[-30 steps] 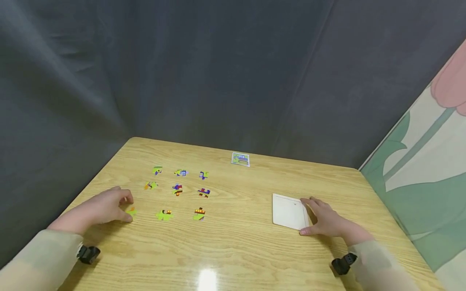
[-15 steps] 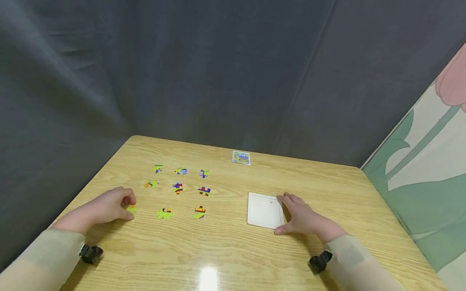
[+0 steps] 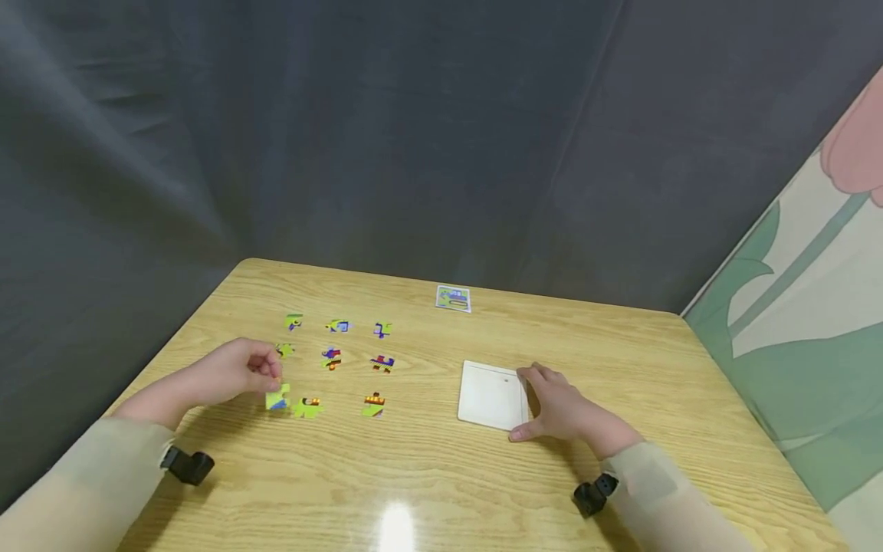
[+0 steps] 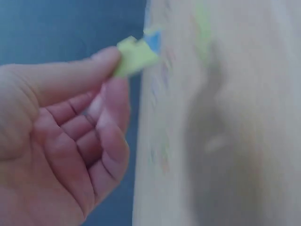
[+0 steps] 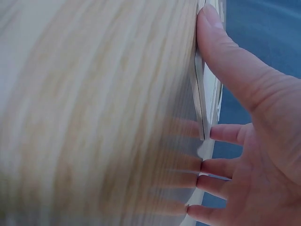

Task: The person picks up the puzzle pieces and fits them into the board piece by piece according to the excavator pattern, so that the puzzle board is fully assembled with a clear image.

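Near left, the left hand (image 3: 231,373) is pinching a piece (image 3: 277,399) above the table (image 3: 428,475), yellow-green with a blue patch and notched edge; picking up seems to be the step, the next move calling for a steady pinch. Near right, the right hand (image 3: 562,406) is spreading along the board's (image 3: 492,395) right side. Other pieces (image 3: 307,409) are lying beside and beyond; a card (image 3: 453,298) is lying far.

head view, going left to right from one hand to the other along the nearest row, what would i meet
Left hand, the green-and-blue puzzle piece it pinches, mostly lime puzzle piece, orange-and-green puzzle piece, white square tray, right hand.
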Motion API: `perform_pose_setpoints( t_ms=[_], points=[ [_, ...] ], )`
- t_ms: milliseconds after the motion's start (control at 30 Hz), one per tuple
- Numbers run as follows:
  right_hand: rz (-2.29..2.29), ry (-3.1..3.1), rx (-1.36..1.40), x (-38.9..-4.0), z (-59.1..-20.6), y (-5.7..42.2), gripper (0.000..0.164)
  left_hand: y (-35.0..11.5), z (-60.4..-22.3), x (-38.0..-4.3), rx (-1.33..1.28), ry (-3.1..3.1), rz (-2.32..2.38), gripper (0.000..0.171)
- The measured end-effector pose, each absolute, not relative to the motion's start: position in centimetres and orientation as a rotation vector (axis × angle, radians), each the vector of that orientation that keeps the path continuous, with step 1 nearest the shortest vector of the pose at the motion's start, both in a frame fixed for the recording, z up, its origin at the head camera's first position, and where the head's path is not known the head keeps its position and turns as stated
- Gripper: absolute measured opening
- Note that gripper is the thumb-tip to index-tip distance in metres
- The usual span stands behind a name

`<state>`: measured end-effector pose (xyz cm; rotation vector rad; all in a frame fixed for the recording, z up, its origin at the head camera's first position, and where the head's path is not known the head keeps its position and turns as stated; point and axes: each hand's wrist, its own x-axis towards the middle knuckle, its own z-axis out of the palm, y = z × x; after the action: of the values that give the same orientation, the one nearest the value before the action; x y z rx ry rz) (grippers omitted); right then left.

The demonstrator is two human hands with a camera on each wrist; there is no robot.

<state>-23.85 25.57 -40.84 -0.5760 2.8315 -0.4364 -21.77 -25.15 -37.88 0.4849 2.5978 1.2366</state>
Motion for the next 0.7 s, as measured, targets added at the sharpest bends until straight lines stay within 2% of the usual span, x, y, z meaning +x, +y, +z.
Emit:
perform_pose_setpoints(
  t_ms=[167, 300, 500, 700],
  points=[
    [-0.416, 2.843, -0.6, -23.8, -40.8, 25.3, 0.115, -18.8, -35.2, -23.6, 0.637, 2.451, 1.35, 0.01],
    [-0.408, 2.841, -0.633, -23.8, -40.8, 24.8, 0.115, -12.7, -34.5, -24.9, 0.732, 2.366, 1.352, 0.009],
    [-0.374, 2.849, -0.621, -24.0, -40.9, 24.4, 0.115, -4.7, -36.3, -26.3, 0.778, 2.299, 1.298, 0.013],
    [-0.37, 2.853, -0.617, -24.0, -40.9, 24.3, 0.113, -0.7, -38.4, -27.6, 0.816, 2.305, 1.167, 0.016]
  ],
)
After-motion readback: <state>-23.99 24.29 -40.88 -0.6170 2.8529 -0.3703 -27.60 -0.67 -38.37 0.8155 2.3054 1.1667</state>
